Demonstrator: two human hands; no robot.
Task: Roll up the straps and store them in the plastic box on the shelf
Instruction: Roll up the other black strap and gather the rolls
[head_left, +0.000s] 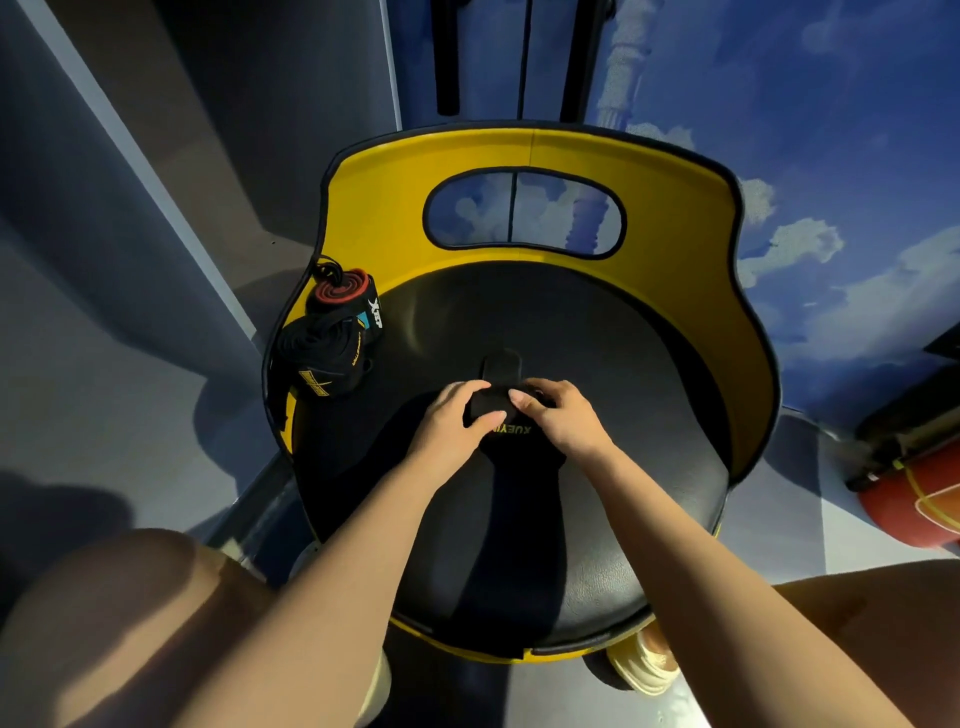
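A black strap (501, 366) with yellow lettering lies on the black seat of a yellow-backed chair (691, 244). Part of it is rolled between my hands, and its free end sticks out beyond them. My left hand (452, 415) grips the left side of the roll with fingers curled over it. The right side is pinched by my right hand (558, 413). At the seat's left edge rest a rolled red-and-black strap (343, 288) and, just in front of it, a rolled black strap with yellow marks (324, 358). No plastic box or shelf is in view.
The chair's curved yellow back wraps the far and right sides of the seat. A grey wall panel stands to the left. An orange object (914, 504) lies on the floor at the right. My knees are at the bottom corners.
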